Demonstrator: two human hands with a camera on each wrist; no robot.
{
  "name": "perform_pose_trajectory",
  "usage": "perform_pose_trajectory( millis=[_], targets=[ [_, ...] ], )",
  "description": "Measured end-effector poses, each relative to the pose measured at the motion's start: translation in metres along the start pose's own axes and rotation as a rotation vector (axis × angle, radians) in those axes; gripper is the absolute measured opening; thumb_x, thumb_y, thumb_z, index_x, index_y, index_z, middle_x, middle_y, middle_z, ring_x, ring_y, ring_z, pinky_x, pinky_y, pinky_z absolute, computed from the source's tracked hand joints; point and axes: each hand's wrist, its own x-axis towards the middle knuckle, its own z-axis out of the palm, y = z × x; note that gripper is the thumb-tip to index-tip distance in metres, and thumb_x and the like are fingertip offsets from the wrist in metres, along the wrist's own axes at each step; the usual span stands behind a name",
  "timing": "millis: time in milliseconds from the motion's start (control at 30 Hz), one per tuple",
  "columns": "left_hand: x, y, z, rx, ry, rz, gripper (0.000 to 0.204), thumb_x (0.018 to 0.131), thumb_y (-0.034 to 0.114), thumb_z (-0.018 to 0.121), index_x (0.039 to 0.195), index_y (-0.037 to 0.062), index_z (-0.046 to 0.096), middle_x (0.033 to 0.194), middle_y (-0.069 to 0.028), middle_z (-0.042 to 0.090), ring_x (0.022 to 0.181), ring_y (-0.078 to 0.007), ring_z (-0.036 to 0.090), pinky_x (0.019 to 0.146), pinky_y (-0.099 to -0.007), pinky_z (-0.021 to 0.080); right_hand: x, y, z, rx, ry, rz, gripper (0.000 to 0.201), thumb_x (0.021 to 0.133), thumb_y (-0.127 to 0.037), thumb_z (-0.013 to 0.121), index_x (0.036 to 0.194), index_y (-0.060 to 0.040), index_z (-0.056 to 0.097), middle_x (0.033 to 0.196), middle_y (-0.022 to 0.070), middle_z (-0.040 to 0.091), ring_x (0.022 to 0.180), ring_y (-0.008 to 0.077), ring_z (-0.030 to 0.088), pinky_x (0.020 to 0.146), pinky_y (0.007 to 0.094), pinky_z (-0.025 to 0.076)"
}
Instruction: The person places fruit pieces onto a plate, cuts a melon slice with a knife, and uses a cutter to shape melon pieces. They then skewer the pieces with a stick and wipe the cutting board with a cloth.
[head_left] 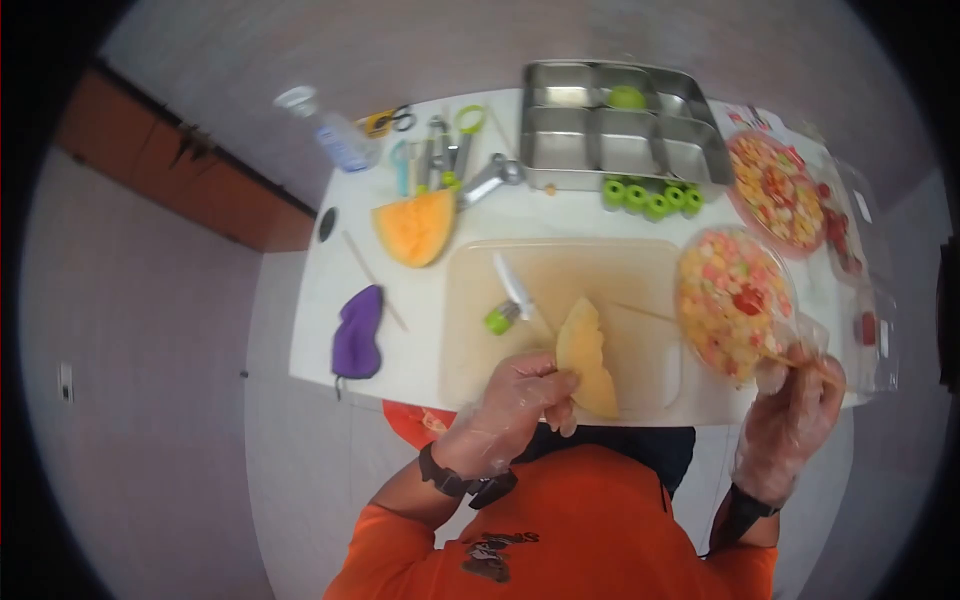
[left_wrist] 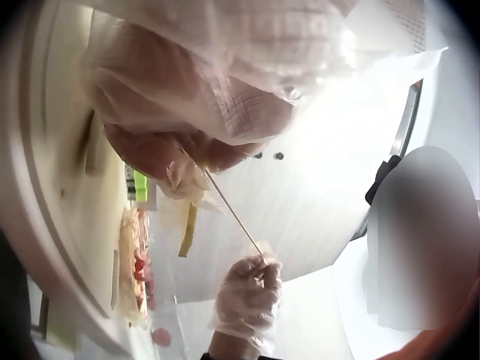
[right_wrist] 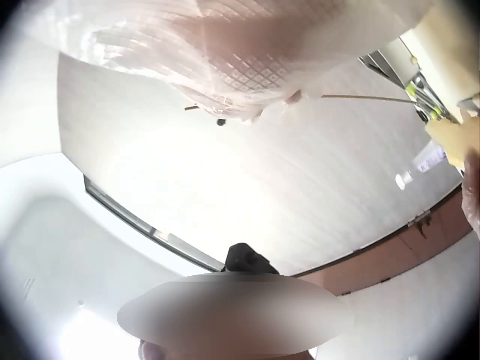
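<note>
The left hand [head_left: 510,400], fingers curled, pinches the melon wedge [head_left: 590,360] over the cutting board [head_left: 640,265]; the right hand [head_left: 790,420] has its fingers closed round a thin stick [left_wrist: 234,213] (contact unclear). Likely lining-up, calling for a steady wedge.

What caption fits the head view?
Left hand holds a melon slice over a cutting board; right hand pinches a stick by a bowl of fruit.

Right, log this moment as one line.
left hand grips melon piece | right hand holds thin stick | knife on cutting board
</note>
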Motion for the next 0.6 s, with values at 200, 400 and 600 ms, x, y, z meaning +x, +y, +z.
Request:
perform_pose_trajectory(
  millis=[200,400,600],
  targets=[
    [0.025,0.003,0.029,0.027,0.013,-0.101,0.018,0.097,0.010,0.067,0.107,-0.0040,0.070,0.088,-0.0058,0.070,0.064,-0.0120,0.065,0.057,-0.0294,0.056,-0.021,-0.024,-0.021,0.047,0.040,0.076,0.027,0.095,-0.027,0.077,0.109,-0.0098,0.063,0.107,0.0143,0.070,0.081,0.0225,0.068,0.065,0.0328,0.056],
    [0.027,0.004,0.039,0.065,0.039,-0.093,0.020,0.095,0.009,0.068,0.111,-0.0043,0.070,0.088,-0.0032,0.067,0.067,-0.0103,0.062,0.059,-0.0261,0.053,-0.015,-0.015,-0.027,0.108,-0.037,0.134,0.030,0.091,-0.030,0.081,0.109,-0.0110,0.066,0.111,0.0146,0.071,0.078,0.0244,0.069,0.063,0.0326,0.054],
    [0.025,0.006,0.042,0.057,0.068,-0.110,0.023,0.094,0.008,0.068,0.114,-0.0041,0.069,0.090,-0.0013,0.065,0.070,-0.0094,0.059,0.061,-0.0250,0.051,-0.014,-0.001,-0.029,0.043,-0.005,0.143,0.031,0.090,-0.029,0.082,0.109,-0.0109,0.064,0.104,0.0145,0.070,0.081,0.0258,0.070,0.065,0.0355,0.058]
  ],
)
